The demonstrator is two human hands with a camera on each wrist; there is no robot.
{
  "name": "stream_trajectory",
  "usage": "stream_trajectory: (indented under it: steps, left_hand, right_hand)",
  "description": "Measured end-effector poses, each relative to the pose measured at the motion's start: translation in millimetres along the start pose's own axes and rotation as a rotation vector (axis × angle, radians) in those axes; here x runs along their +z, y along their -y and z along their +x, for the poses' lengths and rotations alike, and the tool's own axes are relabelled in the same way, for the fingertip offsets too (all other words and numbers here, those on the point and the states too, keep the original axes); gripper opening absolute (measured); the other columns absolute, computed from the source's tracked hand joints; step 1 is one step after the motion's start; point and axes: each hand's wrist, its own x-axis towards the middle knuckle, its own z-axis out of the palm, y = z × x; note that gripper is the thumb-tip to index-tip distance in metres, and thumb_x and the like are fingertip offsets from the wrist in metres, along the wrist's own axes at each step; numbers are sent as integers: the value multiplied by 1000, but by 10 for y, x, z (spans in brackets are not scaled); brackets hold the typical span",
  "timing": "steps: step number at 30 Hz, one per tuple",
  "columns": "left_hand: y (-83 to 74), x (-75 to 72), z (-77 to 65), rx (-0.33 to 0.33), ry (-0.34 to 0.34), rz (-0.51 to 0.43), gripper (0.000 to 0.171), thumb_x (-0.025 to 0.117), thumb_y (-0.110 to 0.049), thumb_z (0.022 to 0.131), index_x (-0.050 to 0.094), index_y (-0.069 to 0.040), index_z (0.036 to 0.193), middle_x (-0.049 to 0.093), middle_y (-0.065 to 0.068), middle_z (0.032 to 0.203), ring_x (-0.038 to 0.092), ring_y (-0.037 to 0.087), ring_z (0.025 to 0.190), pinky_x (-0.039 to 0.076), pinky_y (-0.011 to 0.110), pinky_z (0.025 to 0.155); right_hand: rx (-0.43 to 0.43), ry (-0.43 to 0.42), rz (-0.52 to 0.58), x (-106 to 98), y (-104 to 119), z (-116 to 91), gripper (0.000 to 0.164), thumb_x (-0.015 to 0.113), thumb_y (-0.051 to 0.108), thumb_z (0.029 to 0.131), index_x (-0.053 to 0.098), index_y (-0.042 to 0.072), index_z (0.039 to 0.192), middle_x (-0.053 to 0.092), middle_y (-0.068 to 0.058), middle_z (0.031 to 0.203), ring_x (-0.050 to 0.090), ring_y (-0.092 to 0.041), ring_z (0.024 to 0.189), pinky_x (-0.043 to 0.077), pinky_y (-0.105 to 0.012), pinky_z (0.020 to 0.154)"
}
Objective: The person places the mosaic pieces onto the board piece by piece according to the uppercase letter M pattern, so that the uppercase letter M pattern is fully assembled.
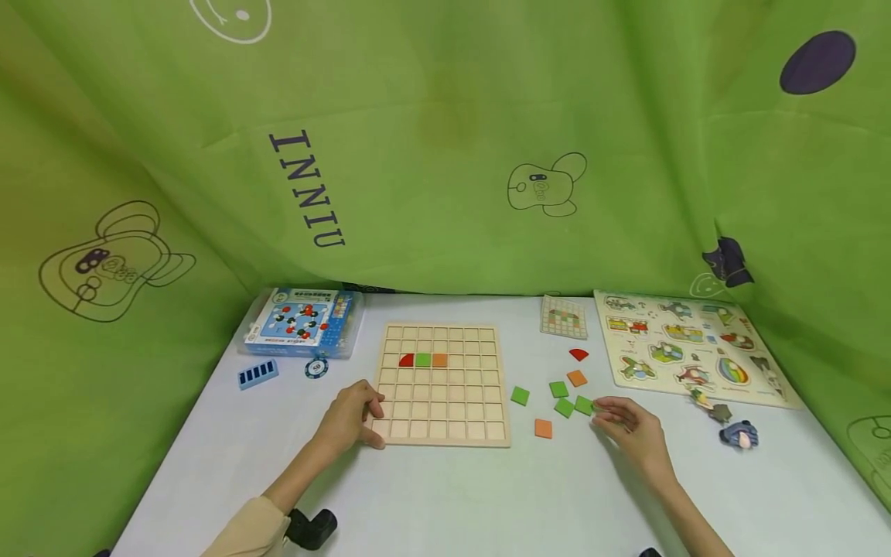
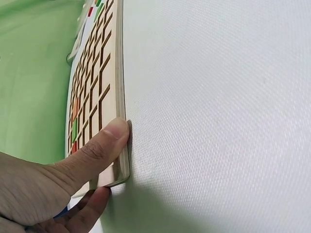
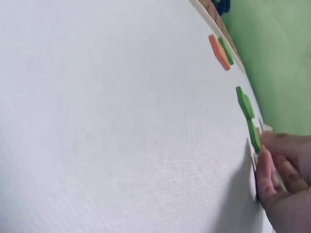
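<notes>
A square wooden grid board [image 1: 445, 441] lies at the middle of the table. One row bears a red quarter-circle tile [image 1: 407, 360], a green tile [image 1: 423, 360] and an orange tile [image 1: 440, 360]. My left hand [image 1: 348, 418] grips the board's near left corner, thumb on the front edge and fingers along the left side. To the board's right, my right hand [image 1: 633, 437] has thumb and fingertips at the edge of a green square tile [image 1: 584, 404], pinching it. Several loose tiles lie beside it, among them an orange tile [image 1: 543, 428] and a red quarter-circle tile [image 1: 578, 354].
A small pattern card [image 1: 565, 330] lies at the back, left of a picture puzzle board [image 1: 647, 371]. Small figures [image 1: 739, 435] lie before that board. A boxed molecule set [image 1: 299, 321], a blue slotted block [image 1: 257, 374] and a round chip [image 1: 316, 367] are at back left.
</notes>
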Motion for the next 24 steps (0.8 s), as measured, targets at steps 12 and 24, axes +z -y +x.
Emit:
stream_trajectory:
  steps: [12, 24]
  left_hand:
    - [1, -2, -14, 9, -10, -6, 44, 92, 2, 42, 57, -6, 67, 66, 7, 100, 43, 14, 68, 36, 24, 58]
    - [2, -4, -9, -6, -3, -12, 43, 92, 1, 43, 58, -6, 68, 66, 6, 100, 44, 15, 69, 36, 24, 60]
  right_hand:
    - [-19, 22, -166, 11, -62, 133, 30, 74, -3, 78, 65, -4, 106, 69, -20, 97, 62, 1, 72, 46, -10, 64]
    - [33, 15, -27, 1, -87, 161, 28, 69, -5, 83, 62, -11, 110, 65, -28, 107, 64, 1, 80, 49, -11, 70]
